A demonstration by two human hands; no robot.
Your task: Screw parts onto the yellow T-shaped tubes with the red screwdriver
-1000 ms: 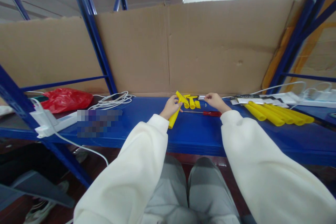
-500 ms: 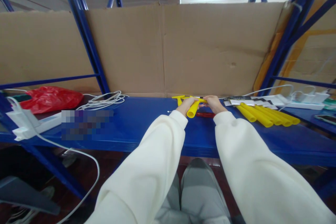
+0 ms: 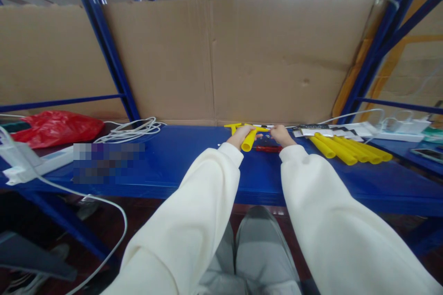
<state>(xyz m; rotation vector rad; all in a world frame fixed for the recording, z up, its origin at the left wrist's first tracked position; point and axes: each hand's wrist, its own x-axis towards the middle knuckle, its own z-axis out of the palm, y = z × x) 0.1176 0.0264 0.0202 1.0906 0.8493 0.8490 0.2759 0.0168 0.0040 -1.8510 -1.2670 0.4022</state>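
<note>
My left hand (image 3: 241,135) is closed around a yellow T-shaped plastic handle (image 3: 248,142), whose hollow round end points toward me. One arm of its crosspiece reaches right, toward my other hand. My right hand (image 3: 281,135) is beside that arm with its fingers drawn together; what they hold, if anything, is too small to make out. Behind my left hand lies a second yellow T-shaped piece (image 3: 232,126). A red-handled screwdriver (image 3: 268,149) rests on the blue bench between and just in front of my hands. Some tiny bits near the right fingertips are unclear.
Several yellow tubular handles (image 3: 349,151) lie at the right, by white-and-black packets (image 3: 313,129). Leftward are a coiled white cable (image 3: 138,129), a red plastic bag (image 3: 60,128) and a white power strip (image 3: 41,166). Cardboard (image 3: 166,64) stands behind the blue bench (image 3: 194,170).
My right hand has drawn slightly away from the yellow handle's crosspiece, and more of the red screwdriver shows. My left hand still grips the handle. The whole view has shifted slightly.
</note>
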